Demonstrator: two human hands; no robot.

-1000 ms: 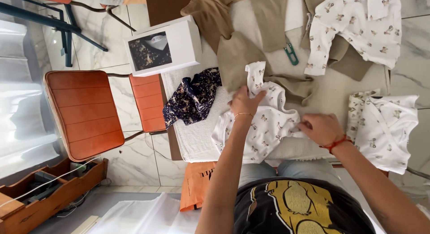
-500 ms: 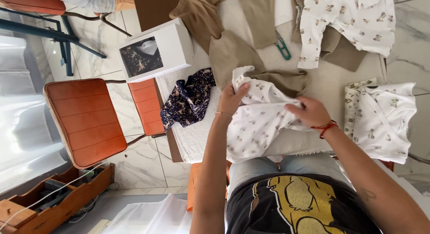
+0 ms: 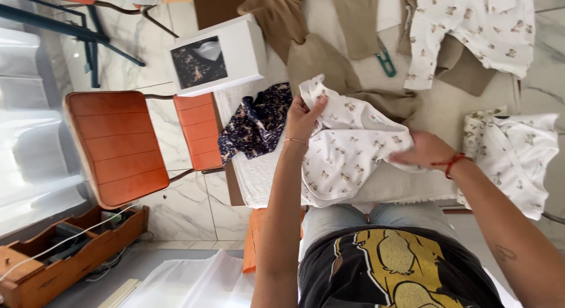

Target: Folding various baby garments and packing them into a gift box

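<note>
A small white baby garment (image 3: 347, 152) with a tiny brown print lies bunched on the cloth-covered table (image 3: 259, 178) in front of me. My left hand (image 3: 303, 116) grips its upper left edge. At the garment's right side my right hand (image 3: 421, 152), with a red cord on the wrist, pinches a fold of the fabric. Both hands hold the same piece.
A dark floral cloth (image 3: 256, 122) lies left of the garment. Tan fabric pieces (image 3: 321, 58), green clippers (image 3: 385, 60) and another printed garment (image 3: 471, 28) lie further back. More printed garments (image 3: 515, 155) sit at right. A white box (image 3: 218, 55) and an orange chair (image 3: 126, 146) stand at left.
My right hand has pulled the garment's right side leftward over the middle, bunching it. My left hand keeps its hold on the upper left edge.
</note>
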